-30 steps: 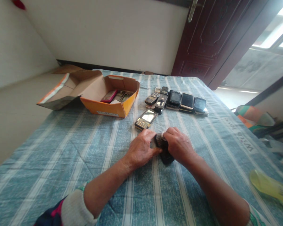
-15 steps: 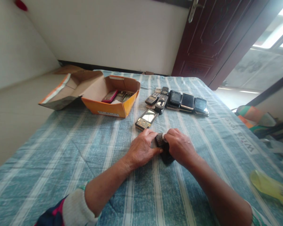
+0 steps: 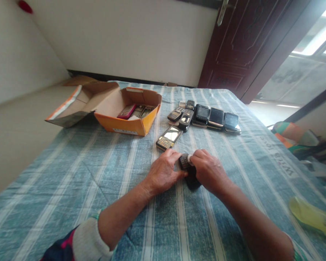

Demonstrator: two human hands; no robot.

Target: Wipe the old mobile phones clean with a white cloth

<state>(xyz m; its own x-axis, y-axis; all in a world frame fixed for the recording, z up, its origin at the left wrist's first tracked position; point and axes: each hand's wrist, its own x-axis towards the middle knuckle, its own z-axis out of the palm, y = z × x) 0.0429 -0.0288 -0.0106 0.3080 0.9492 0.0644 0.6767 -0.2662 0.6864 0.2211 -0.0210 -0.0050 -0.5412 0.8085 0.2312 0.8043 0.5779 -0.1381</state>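
Observation:
Both hands meet over a small dark keypad phone [image 3: 185, 162] resting on the blue striped bedcover [image 3: 70, 188]. My left hand [image 3: 163, 173] grips its left side with curled fingers. My right hand [image 3: 209, 172] is closed around its right side and lower part, a small white bit showing at the thumb tip. A gold keypad phone [image 3: 168, 138] lies just beyond the hands. Farther back several old phones [image 3: 203, 116] lie in a row.
An open orange cardboard box [image 3: 125, 125] with a pink phone and other phones inside stands at the back left. A dark red door [image 3: 241, 47] is behind the bed. A yellow-green object [image 3: 312, 215] lies at the right edge.
Both hands stay closed on the dark phone; they have only shifted slightly on it. Nothing else on the bedcover has moved.

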